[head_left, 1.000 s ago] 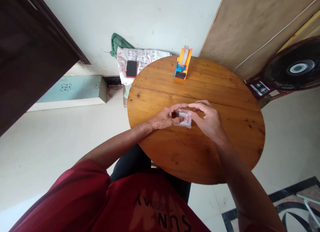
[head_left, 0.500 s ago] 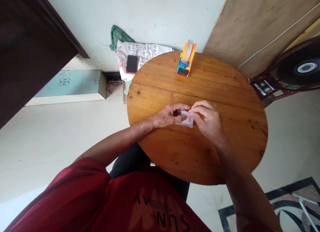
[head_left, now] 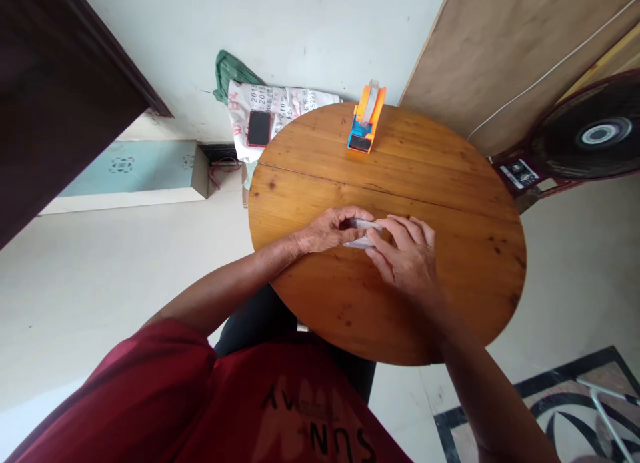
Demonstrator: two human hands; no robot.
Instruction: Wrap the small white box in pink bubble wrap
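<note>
Over the round wooden table, my left hand is closed around the left end of a small pale packet, with the thumb on the near side and fingers on the far side. My right hand pinches the packet's right end, its fingers bent and its thumb low. Both hands cover much of the packet, so its exact kind does not show.
An orange and blue tape dispenser stands at the table's far edge. Left of it, a phone lies on a white printed sack. A fan is at the right, and a long pale-blue box lies at the left.
My right hand has shifted its grip, with the fingers now more spread and the thumb lower. The packet is tilted so its pink-printed face no longer shows. The view has moved slightly.
</note>
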